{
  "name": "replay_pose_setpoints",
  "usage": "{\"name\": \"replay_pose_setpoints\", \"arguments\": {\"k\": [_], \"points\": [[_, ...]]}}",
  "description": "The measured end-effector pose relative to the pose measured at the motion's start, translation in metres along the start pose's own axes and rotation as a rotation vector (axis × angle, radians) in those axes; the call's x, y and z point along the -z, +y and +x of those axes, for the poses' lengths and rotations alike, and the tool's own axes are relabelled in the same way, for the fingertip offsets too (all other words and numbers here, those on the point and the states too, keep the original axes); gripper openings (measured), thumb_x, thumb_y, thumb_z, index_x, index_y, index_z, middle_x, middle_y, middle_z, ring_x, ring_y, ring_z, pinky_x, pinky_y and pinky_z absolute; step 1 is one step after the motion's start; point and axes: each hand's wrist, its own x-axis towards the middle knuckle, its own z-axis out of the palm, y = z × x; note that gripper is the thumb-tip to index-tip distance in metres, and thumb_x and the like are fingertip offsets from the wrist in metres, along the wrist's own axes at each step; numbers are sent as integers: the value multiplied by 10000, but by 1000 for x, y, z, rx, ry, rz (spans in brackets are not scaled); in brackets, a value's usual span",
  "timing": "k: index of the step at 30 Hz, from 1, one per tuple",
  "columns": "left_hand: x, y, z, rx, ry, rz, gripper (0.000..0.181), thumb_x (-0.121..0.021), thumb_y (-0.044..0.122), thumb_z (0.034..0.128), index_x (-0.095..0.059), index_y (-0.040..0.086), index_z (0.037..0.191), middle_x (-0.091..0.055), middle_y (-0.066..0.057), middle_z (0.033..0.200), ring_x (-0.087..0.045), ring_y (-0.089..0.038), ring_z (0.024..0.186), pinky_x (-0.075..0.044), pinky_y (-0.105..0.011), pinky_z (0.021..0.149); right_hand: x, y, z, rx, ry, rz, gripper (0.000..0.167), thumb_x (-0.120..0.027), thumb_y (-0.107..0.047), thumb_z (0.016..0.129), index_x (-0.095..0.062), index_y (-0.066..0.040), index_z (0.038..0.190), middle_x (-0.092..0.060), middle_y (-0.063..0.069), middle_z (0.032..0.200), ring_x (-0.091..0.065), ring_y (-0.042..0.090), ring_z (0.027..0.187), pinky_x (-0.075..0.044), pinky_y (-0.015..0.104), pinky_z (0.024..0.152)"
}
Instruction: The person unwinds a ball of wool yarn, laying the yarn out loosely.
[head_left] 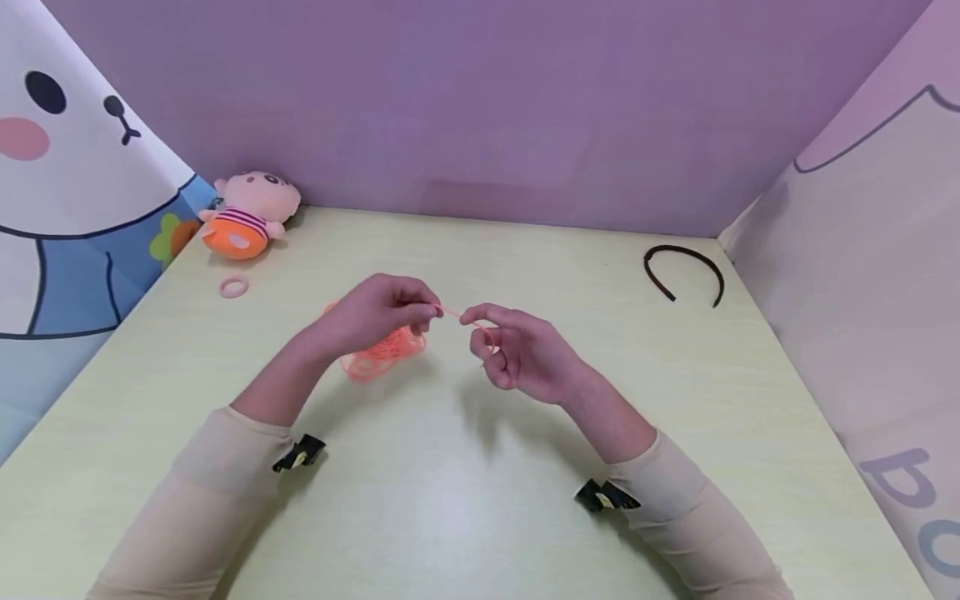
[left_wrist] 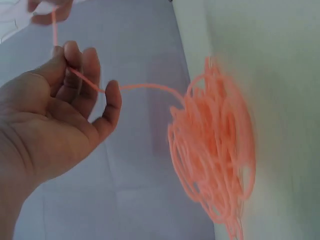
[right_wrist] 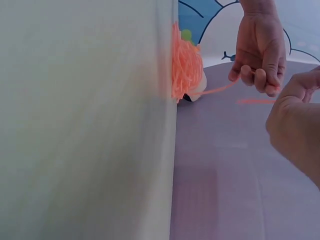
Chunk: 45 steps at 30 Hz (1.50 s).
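Observation:
Coral-orange yarn lies in a loose, looped heap (head_left: 378,354) on the table, partly hidden under my left hand (head_left: 371,315) in the head view. Between thumb and fingertips that hand pinches a strand. The left wrist view shows the strand running from the yarn heap (left_wrist: 215,145) past the little finger to the pinch. From there a short length crosses to my right hand (head_left: 531,357), raised above the table with fingers bent. Yarn passes by its index fingertip and curves down across the other fingers. In the right wrist view a free-looking yarn end (right_wrist: 255,101) sticks out beside the right hand (right_wrist: 295,122).
A plush toy (head_left: 247,215) in orange and stripes leans in the back left corner, with a pink ring (head_left: 233,287) in front of it. A black headband (head_left: 686,252) lies at the back right. Purple and printed panels (head_left: 495,117) enclose the pale table (head_left: 450,517).

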Motion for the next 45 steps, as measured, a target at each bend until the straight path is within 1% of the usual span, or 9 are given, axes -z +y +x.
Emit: {"name": "replay_pose_setpoints", "arguments": {"k": [4, 8, 15, 20, 25, 32, 36, 41, 45], "points": [[11, -6, 0, 60, 40, 43, 143, -638, 173, 1017, -722, 61, 1047, -681, -167, 897, -624, -331, 822, -534, -404, 710, 3, 0, 1, -32, 131, 10, 232, -414, -252, 1068, -604, -119, 1084, -521, -1, 728, -437, 127, 490, -369, 199, 483], [20, -11, -1, 101, 70, 66, 155, -641, 184, 1016, -717, 53, 1052, -669, -200, 908, -594, -389, 820, -490, -340, 628, 6, 0, 4, -54, 221, 2, 192, -404, -198, 1082, -543, -71, 1120, -534, -4, 698, -479, 120, 454, -362, 186, 457], [30, -15, -2, 163, 96, 107, 175, -626, 188, 1025, -707, 43, 1078, -654, -164, 896, -594, -332, 809, -498, -371, 667, 12, -3, 7, -85, 385, -226, 288, -490, -128, 1063, -530, -75, 1343, -575, 17, 770, -504, 129, 519, -379, 218, 502], [31, -17, -2, 201, 87, 135, 181, -627, 165, 1022, -705, 17, 1092, -646, -123, 888, -592, -274, 790, -513, -407, 717, 22, -4, 6, -142, 413, -437, 353, -526, -163, 1062, -536, -2, 1376, -687, 75, 916, -605, 140, 597, -469, 237, 555], [31, -21, -3, 245, 71, 159, 214, -630, 169, 1021, -694, -15, 1110, -639, -105, 914, -586, -258, 806, -515, -403, 737, 31, -6, 5, -188, 433, -561, 364, -565, -191, 1048, -558, 82, 1289, -727, 127, 1005, -663, 166, 638, -524, 254, 581], [30, -30, -1, 297, 55, 174, 207, -630, 166, 1020, -708, -7, 1101, -639, -125, 921, -572, -243, 807, -502, -393, 743, 37, -10, 3, -252, 468, -716, 313, -569, -206, 1047, -605, 52, 1220, -722, 177, 1018, -692, 235, 673, -521, 277, 578], [26, -33, 0, 307, 52, 193, 190, -639, 158, 1009, -717, 6, 1094, -652, -114, 961, -572, -249, 856, -489, -368, 757, 40, -11, 3, -278, 472, -784, 316, -571, -214, 1043, -620, 43, 1221, -714, 210, 1053, -711, 275, 738, -553, 321, 641], [24, -28, -1, 329, 62, 235, 211, -662, 197, 986, -707, 45, 1124, -655, -118, 1103, -584, -283, 989, -487, -390, 821, 43, -15, 0, -241, 559, -970, 360, -563, -294, 1040, -622, -13, 1258, -694, 164, 1134, -708, 300, 901, -560, 410, 813], [25, -21, -2, 340, 102, 245, 231, -661, 242, 987, -686, 76, 1146, -638, -123, 1193, -594, -299, 1048, -507, -411, 818, 41, -18, -1, -144, 622, -1103, 378, -567, -365, 1036, -619, -79, 1276, -648, 105, 1234, -660, 290, 1057, -509, 462, 922]]}}
